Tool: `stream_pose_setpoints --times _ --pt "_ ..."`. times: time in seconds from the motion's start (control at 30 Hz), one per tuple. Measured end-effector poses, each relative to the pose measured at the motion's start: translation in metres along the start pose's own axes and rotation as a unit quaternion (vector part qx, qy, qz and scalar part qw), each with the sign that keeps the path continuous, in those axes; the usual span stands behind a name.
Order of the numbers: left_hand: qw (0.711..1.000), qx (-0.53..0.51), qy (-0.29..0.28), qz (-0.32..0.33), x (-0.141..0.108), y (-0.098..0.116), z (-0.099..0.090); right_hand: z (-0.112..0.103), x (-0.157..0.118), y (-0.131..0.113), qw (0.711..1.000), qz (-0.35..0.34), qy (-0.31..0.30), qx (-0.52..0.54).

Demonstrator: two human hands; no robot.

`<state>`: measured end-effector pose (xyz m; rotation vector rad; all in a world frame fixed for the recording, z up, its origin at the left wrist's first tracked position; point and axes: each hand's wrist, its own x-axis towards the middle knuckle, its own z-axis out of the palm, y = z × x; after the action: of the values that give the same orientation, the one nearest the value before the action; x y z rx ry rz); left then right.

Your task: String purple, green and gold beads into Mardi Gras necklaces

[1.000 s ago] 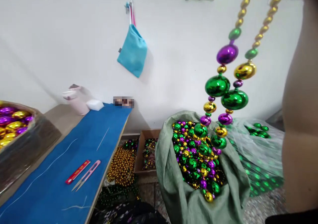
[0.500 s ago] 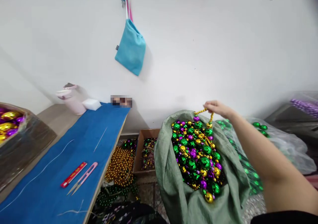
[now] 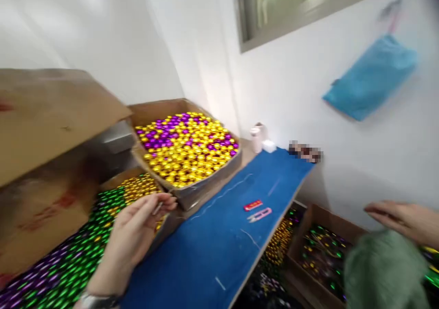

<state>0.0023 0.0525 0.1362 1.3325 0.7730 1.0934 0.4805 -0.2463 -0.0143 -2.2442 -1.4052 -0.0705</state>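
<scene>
My left hand (image 3: 135, 229) is raised over the near boxes, its fingers curled together in a pinch. A small pale sliver shows at the fingers, too blurred to name. Near it are a box (image 3: 206, 181) of gold and purple shiny beads and a lower box with green, purple and gold beads (image 3: 82, 245). On the right, my right hand (image 3: 408, 217) hovers at the green cloth sack (image 3: 384, 268), its fingers stretched out and holding nothing that I can see. The bead strands in the sack are mostly out of view.
A blue-covered table (image 3: 192, 263) holds pink thread snips (image 3: 260, 215), a red packet (image 3: 253, 205), thread pieces, a white block (image 3: 269, 146) and a pink bottle (image 3: 255, 140). Cardboard flaps (image 3: 51, 117) rise at left. A carton (image 3: 308, 258) stands below the table's right edge.
My view has swung left, bringing the bead boxes and my left hand into sight. My right hand has let go of the gold bead strand it was lifting at the sack.
</scene>
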Motion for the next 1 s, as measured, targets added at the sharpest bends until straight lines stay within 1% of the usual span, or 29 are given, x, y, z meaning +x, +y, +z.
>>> stream_pose_setpoints --times 0.03,0.1,0.13,0.2,0.27,0.33,0.4,0.47,0.53,0.6,0.67,0.73,0.8,0.87,0.93,1.0 --pt "1.000 -0.015 -0.008 -0.008 -0.006 0.004 -0.007 0.013 0.023 -0.031 0.996 -0.068 -0.050 0.039" --pt "0.998 -0.047 -0.026 -0.022 -0.016 0.007 -0.011 0.031 0.057 -0.107 0.973 -0.186 -0.102 0.094" --pt "0.998 -0.056 -0.030 -0.027 -0.021 0.007 -0.011 0.037 0.068 -0.149 0.960 -0.230 -0.113 0.112" --pt "0.997 -0.066 -0.037 -0.034 -0.031 0.008 -0.011 0.044 0.081 -0.229 0.937 -0.294 -0.122 0.144" --pt "0.996 -0.070 -0.039 -0.037 -0.041 0.009 -0.014 0.046 0.086 -0.298 0.903 -0.343 -0.109 0.235" --pt "0.996 -0.065 -0.038 -0.037 -0.048 0.009 -0.019 0.047 0.087 -0.352 0.861 -0.383 -0.093 0.322" --pt "0.997 -0.064 -0.037 -0.036 -0.055 0.008 -0.025 0.051 0.086 -0.391 0.824 -0.409 -0.108 0.378" --pt "0.996 -0.070 -0.034 -0.035 -0.060 0.006 -0.030 0.058 0.086 -0.416 0.797 -0.419 -0.150 0.409" --pt "0.996 -0.078 -0.028 -0.036 -0.064 0.004 -0.034 0.067 0.085 -0.432 0.775 -0.416 -0.207 0.428" --pt "0.996 -0.082 -0.025 -0.040 -0.067 0.002 -0.039 0.077 0.083 -0.440 0.753 -0.408 -0.266 0.442" --pt "0.995 -0.089 -0.019 -0.041 -0.070 -0.001 -0.044 0.084 0.082 -0.444 0.734 -0.392 -0.308 0.462" --pt "0.994 -0.105 0.008 -0.027 -0.072 -0.007 -0.048 0.089 0.083 -0.446 0.728 -0.369 -0.320 0.481" --pt "0.991 -0.124 0.052 -0.010 -0.074 -0.018 -0.050 0.090 0.085 -0.448 0.726 -0.339 -0.326 0.502" --pt "0.988 -0.136 0.073 -0.018 -0.075 -0.031 -0.047 0.090 0.088 -0.450 0.712 -0.309 -0.344 0.528" --pt "0.988 -0.137 0.054 -0.042 -0.076 -0.044 -0.039 0.089 0.090 -0.451 0.699 -0.293 -0.354 0.548" --pt "0.991 -0.123 0.024 -0.049 -0.078 -0.052 -0.032 0.087 0.092 -0.451 0.702 -0.298 -0.340 0.550"
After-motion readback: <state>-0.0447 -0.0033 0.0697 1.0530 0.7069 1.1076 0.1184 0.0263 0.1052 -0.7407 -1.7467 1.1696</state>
